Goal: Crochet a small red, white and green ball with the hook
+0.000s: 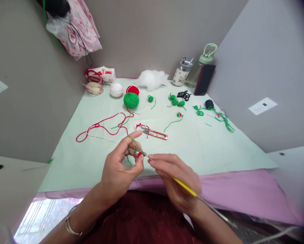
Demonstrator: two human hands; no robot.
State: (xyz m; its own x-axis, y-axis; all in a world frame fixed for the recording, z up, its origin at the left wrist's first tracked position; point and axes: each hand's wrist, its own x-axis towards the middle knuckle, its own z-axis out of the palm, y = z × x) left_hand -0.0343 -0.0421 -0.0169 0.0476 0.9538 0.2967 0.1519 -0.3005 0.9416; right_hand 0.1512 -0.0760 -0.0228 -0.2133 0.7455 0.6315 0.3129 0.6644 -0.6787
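My left hand (120,166) pinches a tiny red and green crocheted piece (138,153), with green yarn (134,142) running over its raised forefinger. My right hand (174,178) grips a yellow-handled crochet hook (184,187), and the hook's metal tip touches the little piece. Both hands hover over the near edge of the pale green table cover (218,145). Just beyond them lie orange thread snips (155,133).
A green yarn ball (131,100), red yarn ball (133,89), white yarn ball (116,89) and stuffing (152,79) sit at the back. Loose red yarn (101,127) trails left. Small green crocheted pieces (176,101), a pen cup (181,74), bottle (202,64) and phone (204,79) stand right.
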